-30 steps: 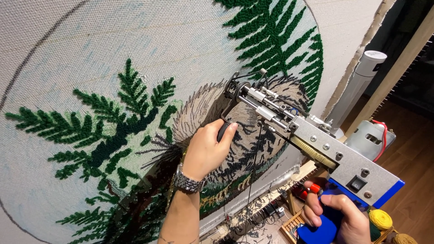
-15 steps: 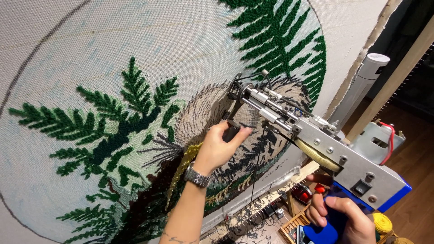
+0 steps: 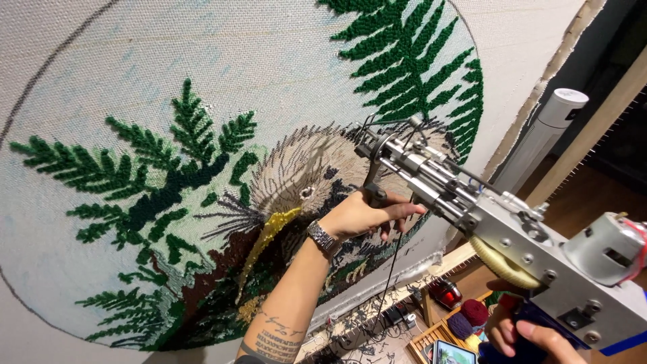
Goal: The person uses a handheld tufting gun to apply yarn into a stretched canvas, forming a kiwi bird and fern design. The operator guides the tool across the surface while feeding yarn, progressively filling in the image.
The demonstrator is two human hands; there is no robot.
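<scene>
My left hand has its fingers wrapped around the front grip of the tufting gun, tip against the cloth. My right hand grips the blue rear handle.

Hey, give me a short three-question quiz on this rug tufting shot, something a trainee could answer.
1. True or false: the left hand holds the front grip of the tufting gun.
2. What colour are the fern fronds on the cloth? A red, B green, C blue.
3. What does the left wrist wear?

Key: 1 true. 2 B. 3 A metal wristwatch.
</scene>
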